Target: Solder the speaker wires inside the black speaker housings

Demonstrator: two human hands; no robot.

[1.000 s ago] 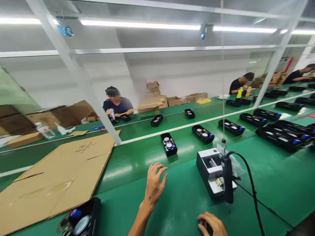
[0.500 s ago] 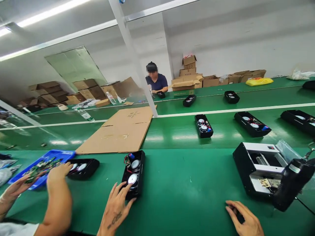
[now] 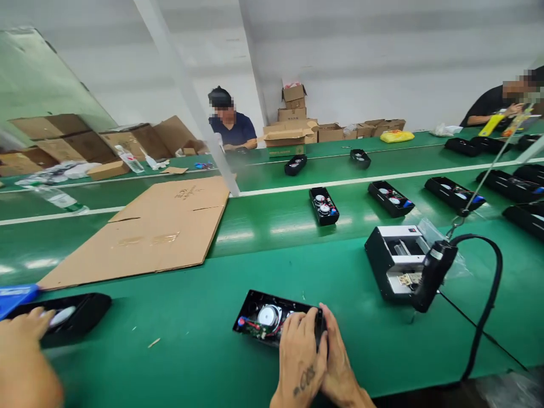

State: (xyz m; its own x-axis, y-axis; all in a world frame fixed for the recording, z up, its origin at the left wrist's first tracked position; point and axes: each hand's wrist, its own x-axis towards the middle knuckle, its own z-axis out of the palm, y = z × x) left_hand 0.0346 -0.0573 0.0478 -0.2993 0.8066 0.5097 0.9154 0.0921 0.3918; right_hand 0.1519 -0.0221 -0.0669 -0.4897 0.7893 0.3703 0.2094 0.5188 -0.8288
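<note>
A black speaker housing (image 3: 244, 309) lies on the green bench, turned crosswise, with a round speaker (image 3: 269, 317), red wires and a small circuit board showing inside. Around its right end my left hand (image 3: 300, 351), tattooed at the back, is closed with its fingers over the open top. Against the same end, on the right, my right hand (image 3: 338, 360) is pressed with its fingers along the outer wall. The second speaker is mostly hidden beneath my left hand. Whether a small part sits between my hands cannot be made out.
A hanging black screwdriver (image 3: 436, 275) and a black-and-white machine (image 3: 393, 263) stand at the right. Flat cardboard (image 3: 165, 226) lies at the left. Another person's hand (image 3: 25, 334) touches a black housing (image 3: 89, 311). More housings (image 3: 323, 207) lie farther back.
The housing has been turned from lengthwise to crosswise and moved right. My right hand has come over to its end, beside my left hand. The view has swung right.
</note>
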